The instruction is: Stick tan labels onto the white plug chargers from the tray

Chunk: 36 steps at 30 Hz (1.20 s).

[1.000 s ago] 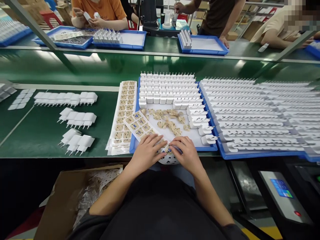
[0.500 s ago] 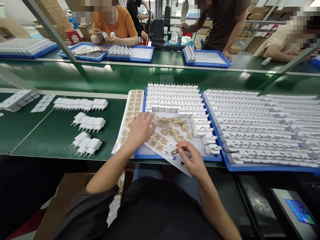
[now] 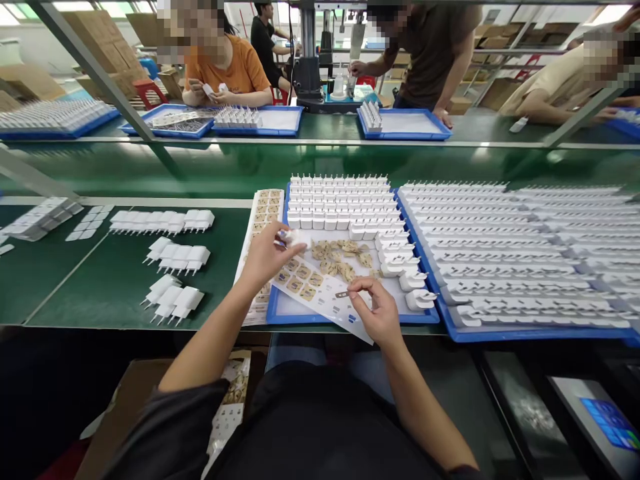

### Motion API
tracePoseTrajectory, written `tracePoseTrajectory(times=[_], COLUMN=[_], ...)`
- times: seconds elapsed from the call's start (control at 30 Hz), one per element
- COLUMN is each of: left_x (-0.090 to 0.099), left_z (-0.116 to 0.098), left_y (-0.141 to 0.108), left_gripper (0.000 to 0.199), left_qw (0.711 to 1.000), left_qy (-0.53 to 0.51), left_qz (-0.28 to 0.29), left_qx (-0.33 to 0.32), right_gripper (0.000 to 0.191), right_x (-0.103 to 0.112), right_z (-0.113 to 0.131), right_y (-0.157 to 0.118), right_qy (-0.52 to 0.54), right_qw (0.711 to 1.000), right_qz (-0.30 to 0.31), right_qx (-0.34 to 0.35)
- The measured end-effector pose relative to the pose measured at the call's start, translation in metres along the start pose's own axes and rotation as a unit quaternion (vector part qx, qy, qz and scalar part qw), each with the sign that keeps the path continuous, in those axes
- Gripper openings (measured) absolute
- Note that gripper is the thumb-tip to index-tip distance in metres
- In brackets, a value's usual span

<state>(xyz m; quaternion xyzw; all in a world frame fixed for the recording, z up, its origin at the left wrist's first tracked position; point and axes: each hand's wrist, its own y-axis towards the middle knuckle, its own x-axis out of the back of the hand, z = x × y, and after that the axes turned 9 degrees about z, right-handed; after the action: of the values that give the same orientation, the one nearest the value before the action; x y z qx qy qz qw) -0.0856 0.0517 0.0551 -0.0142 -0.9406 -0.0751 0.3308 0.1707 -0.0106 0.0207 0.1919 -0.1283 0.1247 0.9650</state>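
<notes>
My left hand (image 3: 265,257) is closed around a white plug housing (image 3: 299,239), held above the left side of a blue-rimmed tray (image 3: 300,319). My right hand (image 3: 376,310) pinches a small flat metal blade (image 3: 343,294) between thumb and fingers, over the lower part of a sticker sheet (image 3: 327,299). Tan square labels fill the sheet's upper left part, while its lower right bears small dark cut-out marks. Loose tan peeled pieces (image 3: 345,257) lie heaped in the tray. Rows of white plug housings (image 3: 330,200), pins upward, stand along its back and right side.
A stack of label sheets (image 3: 260,213) lies left of the tray. Further left, white plugs (image 3: 173,257) lie in groups on the green table (image 3: 120,293). A second tray (image 3: 525,333) full of plugs adjoins on the right. Across the bench, people work beside blue trays (image 3: 405,133).
My left hand has drawn back slightly from the tray's plug rows and now holds a white plug housing. My right hand keeps the metal blade over the sheet. The camera view has tilted up slightly.
</notes>
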Motion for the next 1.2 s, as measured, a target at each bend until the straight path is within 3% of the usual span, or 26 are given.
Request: tracePoseTrajectory(times=[0.03, 0.13, 0.27, 0.37, 0.63, 0.77, 0.83, 0.97, 1.2], left_x=[-0.004, -0.028, -0.065, -0.075, -0.072, -0.076, -0.076, -0.073, -0.069], left_z=[-0.003, -0.010, -0.012, -0.010, -0.016, -0.009, -0.003, 0.000, -0.005], left_y=[-0.015, -0.056, -0.092, -0.104, -0.113, -0.115, -0.117, -0.122, -0.122], left_gripper=[0.041, 0.050, 0.062, 0.061, 0.049, 0.049, 0.046, 0.045, 0.050], left_qw=[0.994, 0.939, 0.899, 0.896, 0.912, 0.934, 0.945, 0.960, 0.961], left_qy=[-0.105, -0.343, -0.438, -0.439, -0.400, -0.353, -0.319, -0.242, -0.192], left_qz=[0.011, 0.019, 0.036, 0.066, 0.087, 0.031, 0.003, -0.013, -0.003], left_qx=[-0.006, -0.022, 0.002, -0.003, -0.043, -0.053, -0.070, -0.143, -0.198], right_gripper=[0.006, 0.003, 0.004, 0.005, 0.005, 0.005, 0.005, 0.003, 0.002], right_x=[0.000, -0.004, -0.012, -0.015, -0.026, -0.026, -0.023, -0.018, -0.026], right_z=[0.004, 0.023, 0.044, 0.046, 0.038, 0.040, 0.040, 0.039, 0.043], right_y=[-0.001, -0.004, -0.008, -0.011, -0.018, -0.019, -0.018, -0.014, -0.010], right_qy=[0.019, 0.074, 0.091, 0.097, 0.245, 0.303, 0.290, 0.231, 0.239], right_qw=[1.000, 0.993, 0.980, 0.983, 0.955, 0.937, 0.945, 0.971, 0.965], right_qz=[0.007, 0.072, 0.146, 0.127, 0.163, 0.172, 0.151, 0.041, 0.010], right_qx=[0.010, 0.052, 0.097, 0.092, 0.023, 0.001, -0.006, -0.054, -0.104])
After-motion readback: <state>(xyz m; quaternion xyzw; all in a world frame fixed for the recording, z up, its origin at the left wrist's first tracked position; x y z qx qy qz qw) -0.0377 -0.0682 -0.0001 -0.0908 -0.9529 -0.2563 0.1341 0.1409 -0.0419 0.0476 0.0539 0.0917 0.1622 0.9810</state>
